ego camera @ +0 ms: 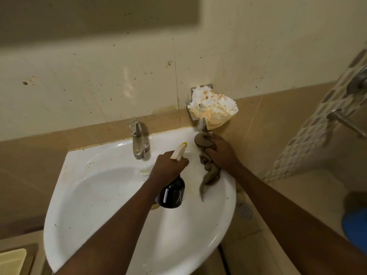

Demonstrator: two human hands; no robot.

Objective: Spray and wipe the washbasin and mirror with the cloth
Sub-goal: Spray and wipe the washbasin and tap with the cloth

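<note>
A white washbasin (95, 195) fills the lower middle of the head view, speckled with dirt on its rim. My left hand (168, 167) grips a black spray bottle (172, 193) with a pale yellow trigger head, held over the bowl with the nozzle pointing toward the back rim. My right hand (220, 151) is closed on a crumpled grey-brown cloth (208, 165) pressed on the basin's right back rim. The mirror's lower edge (99, 14) shows blurred at the top left.
A chrome tap (138, 139) stands at the basin's back centre. A wall-mounted holder with stained white paper (213, 106) hangs just above my right hand. A floor drain (244, 210) and a blue object (355, 225) lie to the right; a shower fitting (345, 120) sticks out far right.
</note>
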